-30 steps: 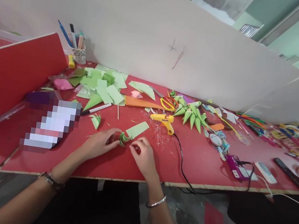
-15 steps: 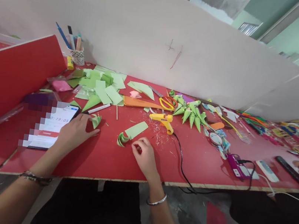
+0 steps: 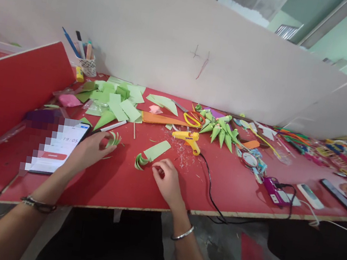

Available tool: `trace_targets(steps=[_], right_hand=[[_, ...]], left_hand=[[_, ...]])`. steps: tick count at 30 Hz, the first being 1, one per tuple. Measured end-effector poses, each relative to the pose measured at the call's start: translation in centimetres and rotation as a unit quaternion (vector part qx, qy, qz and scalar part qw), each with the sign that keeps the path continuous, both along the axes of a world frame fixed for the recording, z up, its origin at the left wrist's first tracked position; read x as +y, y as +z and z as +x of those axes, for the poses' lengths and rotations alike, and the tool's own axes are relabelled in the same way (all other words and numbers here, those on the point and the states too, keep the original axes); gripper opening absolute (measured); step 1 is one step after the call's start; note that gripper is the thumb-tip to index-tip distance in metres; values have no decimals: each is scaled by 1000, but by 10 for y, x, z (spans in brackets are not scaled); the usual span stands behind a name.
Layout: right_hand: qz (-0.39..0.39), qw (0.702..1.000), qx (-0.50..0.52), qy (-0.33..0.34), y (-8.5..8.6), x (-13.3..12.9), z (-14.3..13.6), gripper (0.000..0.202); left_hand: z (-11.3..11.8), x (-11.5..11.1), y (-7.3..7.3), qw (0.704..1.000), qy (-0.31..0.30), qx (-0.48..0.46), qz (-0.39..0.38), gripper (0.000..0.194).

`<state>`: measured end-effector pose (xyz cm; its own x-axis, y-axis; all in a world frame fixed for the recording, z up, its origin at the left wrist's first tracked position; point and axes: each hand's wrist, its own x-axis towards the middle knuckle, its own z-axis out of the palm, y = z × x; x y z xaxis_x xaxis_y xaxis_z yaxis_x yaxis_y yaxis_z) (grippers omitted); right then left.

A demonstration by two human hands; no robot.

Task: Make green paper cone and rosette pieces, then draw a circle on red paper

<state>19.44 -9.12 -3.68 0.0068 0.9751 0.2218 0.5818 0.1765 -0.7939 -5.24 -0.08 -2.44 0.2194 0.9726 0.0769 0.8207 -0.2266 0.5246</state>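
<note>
1. The left hand (image 3: pixel 90 150) is working at the fringed green paper (image 3: pixel 114 139), with thumb and forefinger curving about its near side; whether they are pinching it, I cannot tell.
2. That paper is sitting left of centre on the red tabletop (image 3: pixel 112 190), its slit strips fanning out to the right.
3. Over to the right hand (image 3: pixel 167 181): its fingers are curling in, thumb and fingertip lying close together; whether they are touching, I cannot tell.
4. Just beside those fingertips, a curled green piece (image 3: pixel 140 162) is lying on the table, next to a flat pale green strip (image 3: pixel 158 150).
5. Beyond that strip, a yellow glue gun (image 3: pixel 190 138) is resting on its side, its black cord trailing towards the front edge.
6. Out left, a phone (image 3: pixel 55 156) is lying screen up beside the left hand, its screen lit and partly pixelated.
</note>
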Motion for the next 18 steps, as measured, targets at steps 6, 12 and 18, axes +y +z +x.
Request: trace_targets(steps=[6,12,18], right_hand=[[-4,970,245,-5,17,9,-21,30],[-52,933,357,16,30,24,-43,28],[-30,941,338,0,38,26,-47,19]], left_hand=[[28,-20,19,966,-61,-237,-82,37],[45,-34,31,962,-100,-248,-57,31],[49,-37,38,961,-118,-243,-58,26]])
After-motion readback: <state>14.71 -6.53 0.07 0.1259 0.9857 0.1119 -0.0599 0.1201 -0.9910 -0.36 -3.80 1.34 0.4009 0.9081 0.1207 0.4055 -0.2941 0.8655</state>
